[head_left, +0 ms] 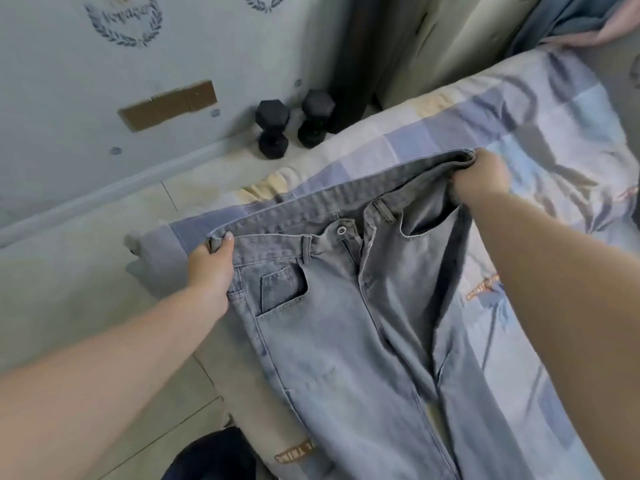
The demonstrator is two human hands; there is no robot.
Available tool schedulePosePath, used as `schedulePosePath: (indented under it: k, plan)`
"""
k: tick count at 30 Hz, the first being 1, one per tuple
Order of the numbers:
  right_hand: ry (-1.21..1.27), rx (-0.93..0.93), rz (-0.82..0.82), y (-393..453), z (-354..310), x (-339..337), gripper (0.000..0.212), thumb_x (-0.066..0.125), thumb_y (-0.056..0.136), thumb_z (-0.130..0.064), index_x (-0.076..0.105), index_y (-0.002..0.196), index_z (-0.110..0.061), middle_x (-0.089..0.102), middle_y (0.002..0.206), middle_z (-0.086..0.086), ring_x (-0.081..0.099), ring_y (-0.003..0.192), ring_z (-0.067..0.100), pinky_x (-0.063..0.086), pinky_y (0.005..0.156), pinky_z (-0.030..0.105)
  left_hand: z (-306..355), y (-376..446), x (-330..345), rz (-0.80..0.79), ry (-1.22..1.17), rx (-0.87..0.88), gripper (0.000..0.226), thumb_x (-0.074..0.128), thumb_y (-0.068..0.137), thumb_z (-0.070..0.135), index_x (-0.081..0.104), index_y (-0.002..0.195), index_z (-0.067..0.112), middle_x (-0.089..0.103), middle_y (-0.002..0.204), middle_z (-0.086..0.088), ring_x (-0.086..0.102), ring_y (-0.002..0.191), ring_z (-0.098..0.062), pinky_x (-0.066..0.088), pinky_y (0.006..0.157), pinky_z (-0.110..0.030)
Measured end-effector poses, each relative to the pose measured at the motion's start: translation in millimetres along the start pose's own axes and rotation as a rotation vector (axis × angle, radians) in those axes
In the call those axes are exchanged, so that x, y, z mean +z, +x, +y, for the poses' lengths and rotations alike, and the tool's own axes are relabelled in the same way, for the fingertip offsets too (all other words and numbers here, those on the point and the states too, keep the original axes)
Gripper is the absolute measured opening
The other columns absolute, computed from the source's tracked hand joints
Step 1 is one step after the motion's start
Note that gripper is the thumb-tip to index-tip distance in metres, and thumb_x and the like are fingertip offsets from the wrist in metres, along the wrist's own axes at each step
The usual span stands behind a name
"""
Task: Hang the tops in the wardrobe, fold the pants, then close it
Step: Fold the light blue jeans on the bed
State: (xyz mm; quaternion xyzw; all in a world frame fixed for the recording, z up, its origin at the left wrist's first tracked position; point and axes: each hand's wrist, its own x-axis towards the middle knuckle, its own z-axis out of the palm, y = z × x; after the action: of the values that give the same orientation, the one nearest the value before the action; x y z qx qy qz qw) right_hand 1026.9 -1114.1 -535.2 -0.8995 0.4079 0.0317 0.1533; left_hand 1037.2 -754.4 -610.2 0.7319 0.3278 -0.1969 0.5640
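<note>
A pair of light grey-blue jeans [346, 341] lies front-up on the bed, waistband stretched wide, button undone and fly open. My left hand [211, 268] grips the left end of the waistband, thumb on top. My right hand [481, 174] grips the right end of the waistband, fingers curled into the fabric. The legs run toward me and off the bottom of the frame.
The bed has a blue and cream checked cover [554, 116]. Two black dumbbells [292, 123] stand on the floor by the wall [104, 81]. Beige curtains [450, 39] hang behind the bed. More bedding [588, 22] is heaped at the top right.
</note>
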Motion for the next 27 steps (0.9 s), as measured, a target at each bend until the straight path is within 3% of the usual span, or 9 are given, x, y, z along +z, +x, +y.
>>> schedulePosePath:
  k: [3,7,10,12,14,17,21,24,27]
  plan:
    - [0.044,-0.07,-0.039,22,-28,47,0.02,0.042,0.084,-0.001,0.059,0.093,-0.006,0.061,0.098,0.021,0.057,0.1,0.037,0.032,0.071,0.03,-20,46,-2,0.057,0.031,-0.036,0.026,0.057,0.095,0.034,0.052,0.074,0.019,0.049,0.072,0.0,0.048,0.079,-0.022,0.037,0.074,-0.032]
    - [0.082,-0.094,-0.097,27,-47,96,0.024,0.04,0.091,-0.006,0.051,0.075,-0.02,0.062,0.115,0.019,0.055,0.108,0.034,0.032,0.072,0.027,-42,78,-5,0.097,0.086,-0.048,0.02,0.057,0.094,0.033,0.055,0.085,0.016,0.052,0.074,0.003,0.05,0.076,-0.021,0.039,0.077,-0.031]
    - [0.193,-0.047,-0.138,27,-53,120,0.034,0.039,0.095,-0.011,0.059,0.121,-0.019,0.057,0.131,0.009,0.05,0.122,0.027,0.036,0.085,0.023,-49,89,1,0.104,0.112,-0.013,0.021,0.057,0.094,0.03,0.053,0.08,0.016,0.049,0.072,0.002,0.047,0.076,-0.02,0.037,0.069,-0.027]
    - [0.264,-0.031,-0.139,27,-56,127,0.043,0.042,0.093,-0.011,0.052,0.133,-0.021,0.056,0.133,0.006,0.051,0.123,0.022,0.034,0.085,0.019,-47,91,5,0.086,0.16,0.06,0.011,0.058,0.094,0.024,0.057,0.095,0.012,0.053,0.08,-0.001,0.047,0.083,-0.018,0.036,0.069,-0.024]
    - [0.291,-0.011,-0.143,21,-54,126,0.046,0.044,0.092,-0.008,0.049,0.136,-0.021,0.056,0.13,0.006,0.052,0.12,0.02,0.035,0.082,0.018,-40,90,10,0.054,0.233,0.161,0.022,0.06,0.093,0.017,0.058,0.115,0.012,0.057,0.103,0.0,0.05,0.094,-0.015,0.037,0.079,-0.023]
    - [0.334,-0.017,-0.188,1,-42,129,0.036,0.044,0.092,-0.006,0.059,0.122,-0.018,0.062,0.121,0.004,0.057,0.111,0.019,0.034,0.074,0.015,-31,93,14,0.06,0.333,0.237,0.033,0.062,0.091,0.017,0.057,0.123,0.013,0.058,0.121,-0.002,0.055,0.105,-0.015,0.04,0.087,-0.025]
    - [0.41,0.078,-0.274,-45,14,129,0.031,0.044,0.088,-0.002,0.065,0.094,-0.024,0.066,0.1,0.001,0.057,0.085,0.015,0.038,0.056,0.021,-21,76,27,0.116,0.678,0.426,0.031,0.063,0.086,0.024,0.062,0.118,0.021,0.056,0.123,-0.012,0.055,0.111,-0.03,0.044,0.097,-0.039]
    - [0.466,0.193,-0.316,-94,81,123,0.029,0.045,0.087,0.0,0.064,0.092,-0.021,0.063,0.091,-0.001,0.058,0.085,0.017,0.043,0.066,0.023,-22,31,55,0.013,0.904,0.635,0.026,0.061,0.088,0.023,0.064,0.113,0.023,0.056,0.125,-0.011,0.054,0.111,-0.032,0.04,0.1,-0.045]
    - [0.505,0.316,-0.311,-140,157,123,0.028,0.044,0.086,0.0,0.063,0.091,-0.02,0.066,0.095,0.002,0.063,0.092,0.019,0.047,0.078,0.03,-45,-13,88,-0.105,1.015,0.764,0.025,0.061,0.088,0.023,0.064,0.112,0.021,0.057,0.125,-0.007,0.05,0.118,-0.029,0.018,0.11,-0.045]
